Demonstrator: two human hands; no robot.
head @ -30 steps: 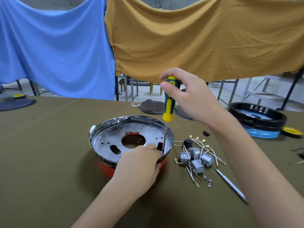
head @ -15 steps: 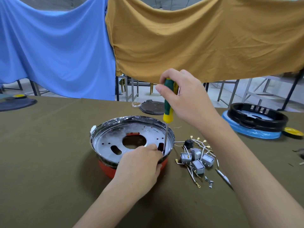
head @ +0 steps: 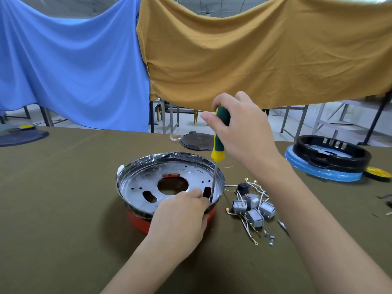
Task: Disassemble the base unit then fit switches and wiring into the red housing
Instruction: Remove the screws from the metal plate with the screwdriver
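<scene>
A round silver metal plate [head: 148, 183] sits in the red housing [head: 137, 221] at the table's middle. My right hand [head: 244, 132] grips a green and yellow screwdriver [head: 219, 136] held upright, its tip down at the plate's near right rim. My left hand [head: 180, 217] rests on that rim, fingers curled at the screwdriver tip; what they pinch is hidden. Several grey switches [head: 252, 206] with white wiring [head: 246, 225] lie on the cloth to the right of the housing.
Loose screws [head: 269, 237] and a thin metal tool [head: 283, 225] lie by the switches. A black ring on a blue-wrapped base [head: 324, 166] stands at the far right, with a yellow disc [head: 378, 172]. Dark lids [head: 197, 141] lie at the back.
My right hand has turned on the screwdriver handle, showing more of its green top. The left hand and the plate have stayed put.
</scene>
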